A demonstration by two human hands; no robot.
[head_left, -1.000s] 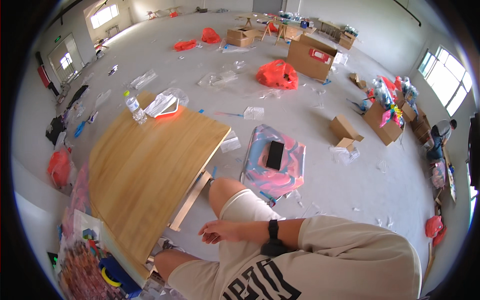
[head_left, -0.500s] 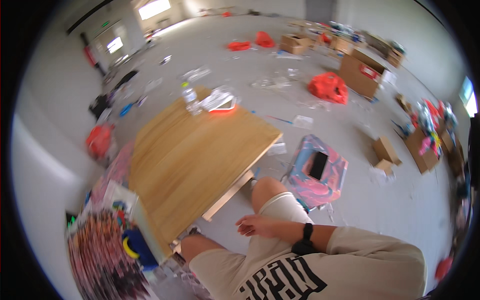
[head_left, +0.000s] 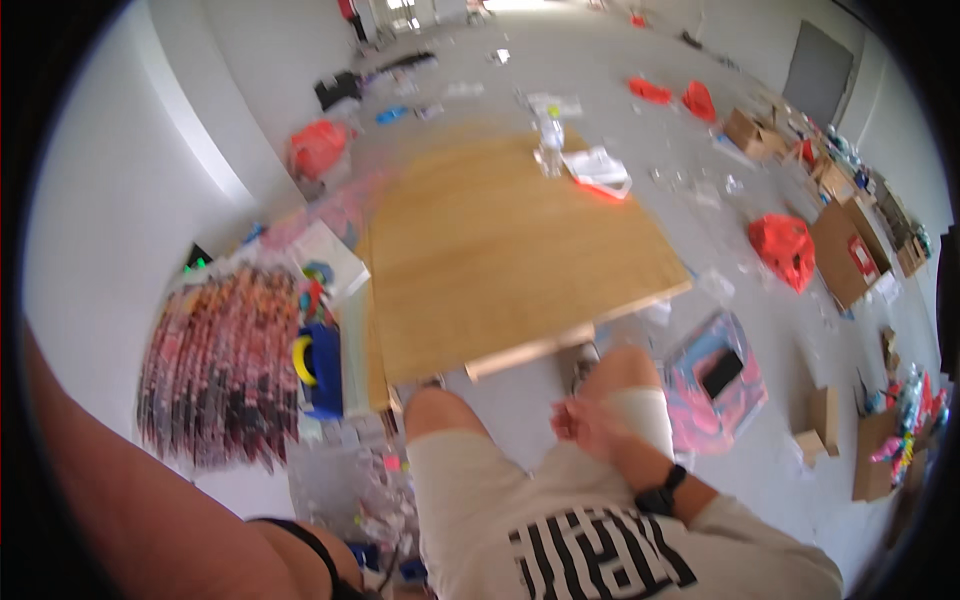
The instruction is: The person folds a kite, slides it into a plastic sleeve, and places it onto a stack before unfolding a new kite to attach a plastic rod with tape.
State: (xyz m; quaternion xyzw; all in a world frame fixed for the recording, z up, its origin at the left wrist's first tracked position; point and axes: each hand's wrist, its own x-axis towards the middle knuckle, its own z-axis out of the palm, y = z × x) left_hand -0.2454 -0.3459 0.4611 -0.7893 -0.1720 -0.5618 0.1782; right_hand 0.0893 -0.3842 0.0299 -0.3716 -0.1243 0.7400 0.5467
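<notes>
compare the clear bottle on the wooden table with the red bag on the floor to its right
The clear bottle stands upright on the wooden table; the red bag slumps crumpled on the floor. The bottle is see-through and slim, the bag opaque, bright red and wider. The bottle sits at the table's far edge, the bag beside a cardboard box. No hand touches either one.

Wooden tabletop [head_left: 500, 250] mostly bare, bottle [head_left: 550, 142] and papers [head_left: 598, 168] crowding far edge
</notes>
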